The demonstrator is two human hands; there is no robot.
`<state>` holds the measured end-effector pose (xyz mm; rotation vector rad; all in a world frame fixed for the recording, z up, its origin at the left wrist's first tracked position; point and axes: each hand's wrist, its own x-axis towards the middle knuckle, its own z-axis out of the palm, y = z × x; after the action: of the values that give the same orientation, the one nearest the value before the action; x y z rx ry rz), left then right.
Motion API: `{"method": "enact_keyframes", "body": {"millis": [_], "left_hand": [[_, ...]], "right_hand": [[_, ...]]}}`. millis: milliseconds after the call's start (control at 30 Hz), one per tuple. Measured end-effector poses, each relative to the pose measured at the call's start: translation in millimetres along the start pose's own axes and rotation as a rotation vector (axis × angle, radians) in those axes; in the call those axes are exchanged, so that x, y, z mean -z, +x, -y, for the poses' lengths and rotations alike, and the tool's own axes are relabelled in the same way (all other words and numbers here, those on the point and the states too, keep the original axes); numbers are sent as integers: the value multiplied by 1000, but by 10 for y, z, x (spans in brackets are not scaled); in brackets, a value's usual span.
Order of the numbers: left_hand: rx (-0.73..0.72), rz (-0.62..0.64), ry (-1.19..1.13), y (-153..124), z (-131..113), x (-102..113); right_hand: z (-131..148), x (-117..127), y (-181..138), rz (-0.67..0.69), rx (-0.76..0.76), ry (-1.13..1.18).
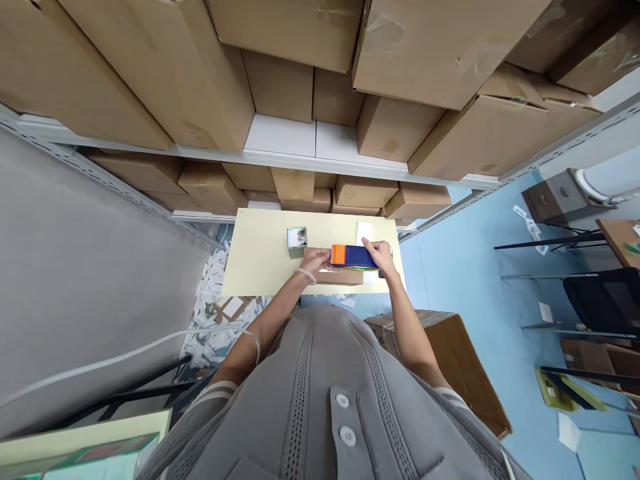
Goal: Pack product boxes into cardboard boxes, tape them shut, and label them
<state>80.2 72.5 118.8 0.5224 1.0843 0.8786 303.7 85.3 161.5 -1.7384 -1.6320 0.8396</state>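
Observation:
Both hands hold a flat dark blue strip (358, 256) with an orange end, stretched level above the table; its exact kind I cannot make out. My left hand (317, 259) pinches it at the orange end. Around the blue end on the other side, my right hand (379, 256) is closed, thumb on top. Directly below lies a long brown cardboard box (340, 277), partly covered by the strip and my left hand. A small green and white box (297, 239) stands on the table just beyond my left hand. Behind the strip lies a white card or paper (365, 231).
The pale yellow table (255, 257) stands against a metal shelf (320, 163) stacked with cardboard boxes (295, 180). On the floor are white scraps (213, 340) at left and an open carton (450, 360) at right. A white cable (125, 359) crosses near my left arm.

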Motion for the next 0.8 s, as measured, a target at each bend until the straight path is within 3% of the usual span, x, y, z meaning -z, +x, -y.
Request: {"method": "enact_keyframes", "body": {"millis": [167,333,467,800], "left_hand": [[-10,-67,-3,60,-138,219],[-16,-151,-34,-20,-319,727],[10,-197,-68,-100,-268,998],[94,-210,-60,-80,306,886]], "right_hand": [[96,-25,24,18,71,-235],[282,-127,46,65,78,-380],[405,-243,69,102,103,-409],[522,-372,73,194,142,-445]]}}
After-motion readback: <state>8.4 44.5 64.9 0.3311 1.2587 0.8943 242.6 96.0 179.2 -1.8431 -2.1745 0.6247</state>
